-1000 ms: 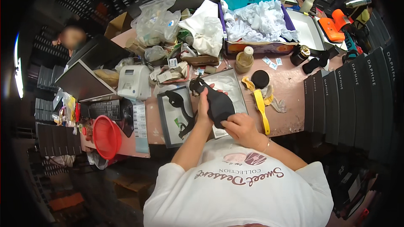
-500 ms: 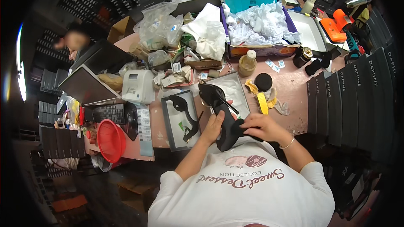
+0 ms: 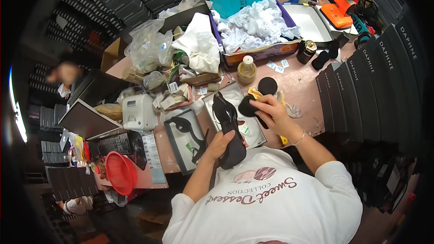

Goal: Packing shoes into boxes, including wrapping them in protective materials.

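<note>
My left hand (image 3: 220, 145) grips a black high-heeled shoe (image 3: 226, 115) by its sole end, the heel part pointing away from me. In my right hand (image 3: 276, 116) is a black rounded pad (image 3: 247, 106), pinched between the fingers and held apart from the shoe, to its right. Beneath the shoe lies a shoebox (image 3: 255, 138) lined with white paper. Just left of it, the matching black sandal (image 3: 181, 125) rests in a dark grey box tray (image 3: 175, 147). A round black disc (image 3: 267, 86) sits beyond my right hand, beside a yellow cloth (image 3: 254, 92).
A squat bottle (image 3: 246, 73) and dark jar (image 3: 307, 52) stand farther back. Behind them is a purple-edged box (image 3: 262, 47) of crumpled white paper. Stacked black shoeboxes (image 3: 361, 77) line the right. To the left are a white label printer (image 3: 138, 112), keyboard (image 3: 114, 143) and red basin (image 3: 121, 173).
My right hand has lifted the black pad off the shoe and moved it away from me. The shoe has turned in my left hand and shifted slightly left in view. The whole view has turned a little.
</note>
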### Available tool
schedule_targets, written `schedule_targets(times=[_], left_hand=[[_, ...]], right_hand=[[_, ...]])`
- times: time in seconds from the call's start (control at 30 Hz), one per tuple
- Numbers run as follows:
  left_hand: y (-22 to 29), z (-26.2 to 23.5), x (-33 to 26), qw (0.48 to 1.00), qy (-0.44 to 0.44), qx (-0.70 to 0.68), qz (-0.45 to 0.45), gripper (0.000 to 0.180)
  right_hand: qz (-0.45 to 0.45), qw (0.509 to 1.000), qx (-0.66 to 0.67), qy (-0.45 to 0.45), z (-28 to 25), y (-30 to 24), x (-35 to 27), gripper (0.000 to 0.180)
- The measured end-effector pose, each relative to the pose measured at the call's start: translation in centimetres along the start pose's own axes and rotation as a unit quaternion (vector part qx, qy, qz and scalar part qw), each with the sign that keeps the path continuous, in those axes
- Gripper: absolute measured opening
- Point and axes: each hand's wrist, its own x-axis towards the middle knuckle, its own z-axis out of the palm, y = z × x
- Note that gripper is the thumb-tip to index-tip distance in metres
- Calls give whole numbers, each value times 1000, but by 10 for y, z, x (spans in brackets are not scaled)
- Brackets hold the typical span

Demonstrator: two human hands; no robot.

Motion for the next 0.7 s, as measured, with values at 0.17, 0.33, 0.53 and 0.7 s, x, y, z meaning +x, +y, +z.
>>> schedule_targets(times=[0.17, 0.33, 0.53, 0.7], left_hand=[[-11, -13, -4, 1000, 8, 1, -11, 58], [-3, -10, -1, 999, 30, 3, -9, 58], [20, 7, 8, 812, 62, 580, 4, 43], [22, 17, 4, 746, 16, 665, -10, 49]], right_hand=[[49, 992, 77, -85, 39, -26, -6, 32], [105, 991, 71, -37, 27, 13, -39, 25], [245, 944, -158, 152, -17, 166, -66, 37], [221, 964, -118, 84, -9, 161, -54, 61]])
